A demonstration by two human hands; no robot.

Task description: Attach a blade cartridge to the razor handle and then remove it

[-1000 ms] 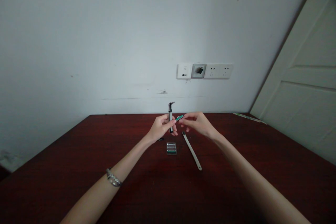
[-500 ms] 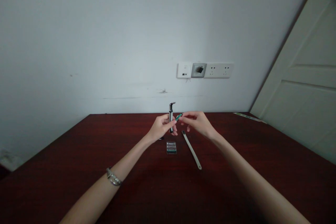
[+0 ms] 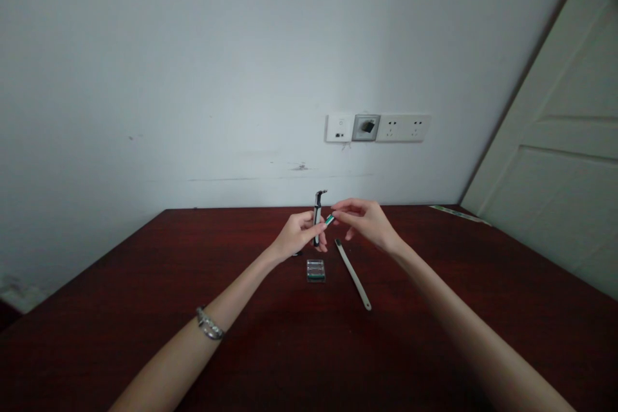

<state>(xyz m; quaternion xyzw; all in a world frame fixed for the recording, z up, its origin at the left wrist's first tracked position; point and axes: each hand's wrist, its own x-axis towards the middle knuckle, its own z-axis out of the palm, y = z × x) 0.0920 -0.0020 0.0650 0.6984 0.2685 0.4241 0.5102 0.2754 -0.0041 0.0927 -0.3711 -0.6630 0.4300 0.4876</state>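
My left hand (image 3: 298,235) is closed around a slim black-and-grey handle with a bent head (image 3: 317,215), like a razor handle without its blade, held upright above the table. Between the two hands a small green-and-white strip (image 3: 329,219), possibly a razor cartridge, sits tilted. Its lower end touches my left thumb, while the fingertips of my right hand (image 3: 364,222) pinch its upper end. On the table below lies a clear plastic case (image 3: 315,270) with slots and a green piece in its near side.
A long pale stick with a dark tip (image 3: 354,277) lies slanted right of the case. Partly behind my left hand is a small dark item (image 3: 297,253). Along the dark red table's (image 3: 270,347) back edge rises a wall with sockets (image 3: 402,128); a patterned strip (image 3: 458,214) lies far right.
The handle has shifted slightly right. My right fingertips have lifted a little from the strip's lower part, so more of its white side shows.
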